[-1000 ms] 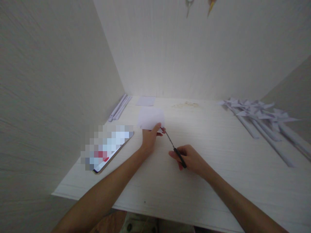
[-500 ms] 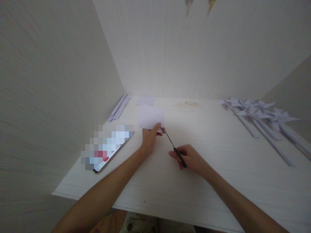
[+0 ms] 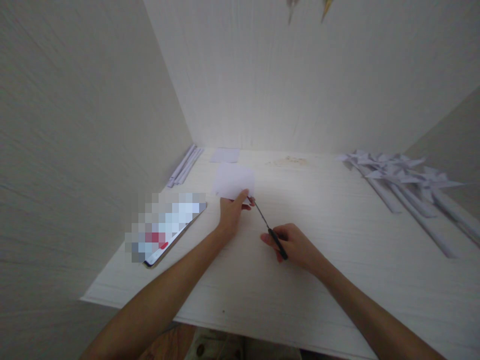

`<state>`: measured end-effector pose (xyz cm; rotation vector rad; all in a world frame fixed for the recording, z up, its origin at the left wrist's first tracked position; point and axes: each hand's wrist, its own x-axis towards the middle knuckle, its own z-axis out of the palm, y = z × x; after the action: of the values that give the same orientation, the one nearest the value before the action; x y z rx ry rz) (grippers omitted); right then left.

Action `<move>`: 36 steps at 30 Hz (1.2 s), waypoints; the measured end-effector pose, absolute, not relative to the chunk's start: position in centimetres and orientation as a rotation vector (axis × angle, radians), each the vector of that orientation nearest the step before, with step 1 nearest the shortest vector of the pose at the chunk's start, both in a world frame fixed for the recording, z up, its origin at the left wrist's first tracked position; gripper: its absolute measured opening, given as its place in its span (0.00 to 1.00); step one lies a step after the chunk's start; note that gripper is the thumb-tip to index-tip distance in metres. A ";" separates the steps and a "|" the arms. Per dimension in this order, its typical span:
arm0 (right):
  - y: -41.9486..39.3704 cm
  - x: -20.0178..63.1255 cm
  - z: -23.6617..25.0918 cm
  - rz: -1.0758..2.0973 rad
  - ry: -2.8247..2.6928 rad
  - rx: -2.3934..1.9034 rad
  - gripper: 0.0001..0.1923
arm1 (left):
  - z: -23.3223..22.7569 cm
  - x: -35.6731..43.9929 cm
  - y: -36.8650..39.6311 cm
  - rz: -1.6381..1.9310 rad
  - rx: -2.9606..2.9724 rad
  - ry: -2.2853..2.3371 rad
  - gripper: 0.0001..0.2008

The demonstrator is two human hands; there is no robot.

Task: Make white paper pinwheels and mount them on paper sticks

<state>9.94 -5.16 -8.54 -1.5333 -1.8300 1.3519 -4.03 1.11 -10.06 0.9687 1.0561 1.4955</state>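
Above the pale wooden tabletop [image 3: 337, 260], the left hand [image 3: 230, 215] pinches a small white paper sheet [image 3: 234, 181] upright by its lower edge, steadying it for the black-handled scissors [image 3: 268, 227] gripped in the right hand [image 3: 294, 245], their tips touching its corner.

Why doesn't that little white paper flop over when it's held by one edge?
The paper looks small, so it probably stays fairly flat. The left hand pinches its near edge. It is likely very light, and the scissors would push it easily.
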 end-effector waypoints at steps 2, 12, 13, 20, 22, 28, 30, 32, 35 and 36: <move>-5.2 9.9 -8.5 1.358 -1.822 -1.533 0.23 | -10.0 -4.0 1.1 1.492 0.968 1.054 0.06; -5.3 9.9 -8.3 1.400 -1.802 -1.493 0.22 | -9.9 -4.0 1.0 1.499 0.979 1.025 0.08; -5.3 10.0 -8.3 1.397 -1.805 -1.492 0.22 | -9.9 -4.0 1.0 1.503 0.969 1.035 0.08; -5.2 9.9 -8.5 1.376 -1.755 -1.491 0.23 | -9.7 -4.0 1.1 1.538 0.959 1.088 0.09; -5.2 9.8 -8.6 1.345 -1.687 -1.455 0.21 | -9.7 -3.9 1.0 1.499 0.977 1.077 0.09; -4.6 9.8 -9.1 1.117 -1.342 -1.371 0.13 | -9.8 -3.2 0.0 1.300 1.061 1.000 0.09; -4.4 9.8 -9.3 1.082 -1.235 -1.313 0.12 | -9.8 -2.9 -0.5 1.261 1.079 1.012 0.10; -4.4 9.8 -9.5 1.083 -1.161 -1.256 0.13 | -9.7 -2.6 -0.9 1.234 1.114 1.034 0.09; -4.3 9.7 -9.5 1.070 -1.115 -1.244 0.13 | -9.6 -2.4 -1.2 1.193 1.176 1.060 0.08; -4.3 9.7 -9.5 1.064 -1.112 -1.246 0.13 | -9.5 -2.4 -1.3 1.184 1.190 1.057 0.07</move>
<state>9.71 -4.33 -9.53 -1.2461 -1.1122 1.0639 -2.37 -1.29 -9.51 1.1896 1.0573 1.1843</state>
